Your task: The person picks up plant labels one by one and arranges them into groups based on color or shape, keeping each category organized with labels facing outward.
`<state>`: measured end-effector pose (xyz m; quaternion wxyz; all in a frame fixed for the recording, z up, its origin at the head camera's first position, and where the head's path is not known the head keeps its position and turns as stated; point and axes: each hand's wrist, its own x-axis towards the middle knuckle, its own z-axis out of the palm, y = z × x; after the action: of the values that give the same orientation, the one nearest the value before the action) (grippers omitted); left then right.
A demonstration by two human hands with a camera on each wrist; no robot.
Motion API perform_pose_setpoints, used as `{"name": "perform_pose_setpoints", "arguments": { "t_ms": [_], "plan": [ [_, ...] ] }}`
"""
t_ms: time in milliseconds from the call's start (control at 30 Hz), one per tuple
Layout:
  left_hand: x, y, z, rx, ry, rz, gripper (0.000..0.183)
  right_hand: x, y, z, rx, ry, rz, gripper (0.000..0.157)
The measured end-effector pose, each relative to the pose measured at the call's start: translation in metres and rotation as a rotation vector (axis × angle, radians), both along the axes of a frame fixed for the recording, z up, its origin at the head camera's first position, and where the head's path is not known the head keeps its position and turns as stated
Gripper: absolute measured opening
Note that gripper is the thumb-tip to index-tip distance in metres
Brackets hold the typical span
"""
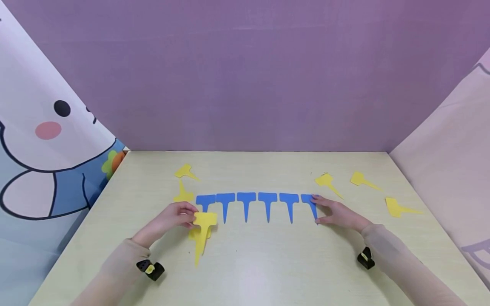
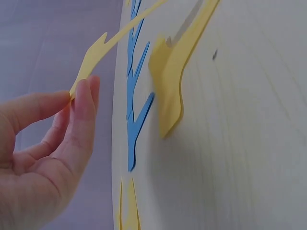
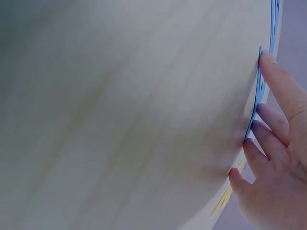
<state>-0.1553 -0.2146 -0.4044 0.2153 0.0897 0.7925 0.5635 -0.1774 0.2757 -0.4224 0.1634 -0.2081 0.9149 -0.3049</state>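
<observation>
I pinch a yellow tag (image 1: 204, 225) in my left grip (image 1: 181, 215) while my right grip (image 1: 338, 213) touches the end blue tag (image 1: 307, 198).
From the head I see six blue tags in one row across the desk (image 1: 268, 263), the end one at the right; only my left wrist view shows thumb and fingertips closed on the broad head's edge, the yellow tag held clear above a second yellow tag (image 2: 172, 86). My right wrist view shows that grip loosely open, fingers spread along the blue edge.

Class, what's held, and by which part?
The left hand pinches a yellow tag by its broad head; the right hand touches a blue tag, grip unclear.
</observation>
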Motion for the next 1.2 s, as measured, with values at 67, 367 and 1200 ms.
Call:
{"name": "perform_pose_setpoints", "arguments": {
  "t_ms": [67, 367, 1200],
  "plan": [
    [0.000, 0.003, 0.000, 0.001, -0.002, -0.009, 0.028, 0.000, 0.000, 0.000, -0.004, 0.010, 0.003, 0.071],
    [0.003, 0.016, -0.003, 0.019, -0.013, -0.007, 0.027, 0.000, 0.000, 0.000, -0.013, 0.021, 0.009, 0.071],
    [0.008, 0.042, -0.005, -0.005, -0.048, -0.016, 0.023, -0.003, 0.000, -0.001, 0.048, 0.004, -0.014, 0.072]
  ]
}}
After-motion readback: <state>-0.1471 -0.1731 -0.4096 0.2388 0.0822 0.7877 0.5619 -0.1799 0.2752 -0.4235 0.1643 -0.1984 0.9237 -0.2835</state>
